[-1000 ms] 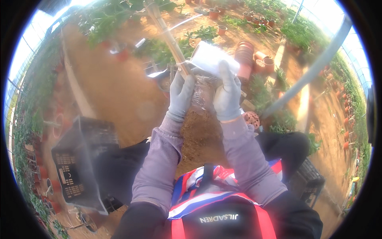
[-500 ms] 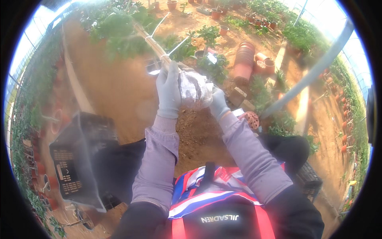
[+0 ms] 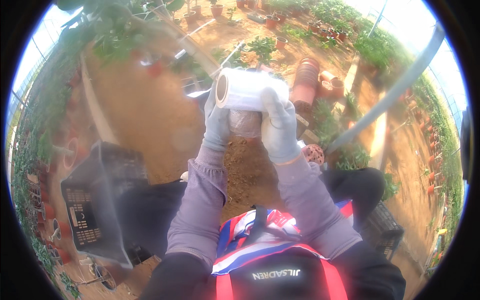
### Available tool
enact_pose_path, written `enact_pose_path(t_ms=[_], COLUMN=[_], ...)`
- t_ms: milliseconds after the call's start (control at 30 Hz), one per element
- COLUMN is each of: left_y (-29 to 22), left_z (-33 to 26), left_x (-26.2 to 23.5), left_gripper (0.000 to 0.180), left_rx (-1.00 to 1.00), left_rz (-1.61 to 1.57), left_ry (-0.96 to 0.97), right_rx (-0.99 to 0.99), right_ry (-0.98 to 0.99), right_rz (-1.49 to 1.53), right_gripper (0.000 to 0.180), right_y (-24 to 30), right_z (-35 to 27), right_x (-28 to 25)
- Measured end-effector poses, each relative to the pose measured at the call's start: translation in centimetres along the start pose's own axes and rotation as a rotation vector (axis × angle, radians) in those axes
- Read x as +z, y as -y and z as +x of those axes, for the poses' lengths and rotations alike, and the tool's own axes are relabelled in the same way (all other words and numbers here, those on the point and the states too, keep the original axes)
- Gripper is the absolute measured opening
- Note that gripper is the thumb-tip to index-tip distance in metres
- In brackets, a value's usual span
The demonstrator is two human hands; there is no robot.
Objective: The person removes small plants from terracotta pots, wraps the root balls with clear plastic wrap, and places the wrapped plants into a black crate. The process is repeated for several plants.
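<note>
While my right hand clamps the film roll, I can't tell how left hand grips; likely wrapping step; next pass round bundle needs tension.

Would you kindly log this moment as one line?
right hand: holding white roll | left hand: beside wrapped bundle, grip partly hidden | nearby: stacked pots, black crate

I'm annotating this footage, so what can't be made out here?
Left hand: head view, fingertips hidden behind the white film roll.
Film-wrapped bundle: head view, top hidden by the roll.
Leaves at upper left: head view, blurred, cut off by the picture's edge.
</note>
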State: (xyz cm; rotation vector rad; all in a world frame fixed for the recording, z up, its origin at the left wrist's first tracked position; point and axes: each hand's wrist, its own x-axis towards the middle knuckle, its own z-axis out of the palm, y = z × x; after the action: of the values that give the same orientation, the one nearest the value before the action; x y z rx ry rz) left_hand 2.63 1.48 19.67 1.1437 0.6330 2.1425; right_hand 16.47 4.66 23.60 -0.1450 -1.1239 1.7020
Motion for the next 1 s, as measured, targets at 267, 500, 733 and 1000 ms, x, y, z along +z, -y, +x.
enact_pose_path(t_ms=[267,500,733,1000], left_y=[-0.1,-1.9,-1.6,-2.0], left_z=[-0.3,-0.4,-1.1,-0.7], left_x=[-0.2,1.8,2.8,2.1], left_gripper=[0.023,0.024,0.029,0.035], left_rx=[-0.341,-0.282,-0.138,0.014], left_rz=[-0.160,0.019,0.297,0.586], left_ry=[-0.178,-0.459,-0.457,-0.070], right_rx=[0.206,0.591,0.055,-0.183], right_ry=[0.172,0.032,0.188,-0.163], right_rz=[-0.004,-0.526,-0.489,-0.318], right_gripper=[0.025,0.039,0.026,0.025], right_y=[-0.1,-3.2,-4.1,2.7], right_z=[-3.3,-12.4,2.0,0.3], right_x=[-3.8,-4.1,-7.0,1.3])
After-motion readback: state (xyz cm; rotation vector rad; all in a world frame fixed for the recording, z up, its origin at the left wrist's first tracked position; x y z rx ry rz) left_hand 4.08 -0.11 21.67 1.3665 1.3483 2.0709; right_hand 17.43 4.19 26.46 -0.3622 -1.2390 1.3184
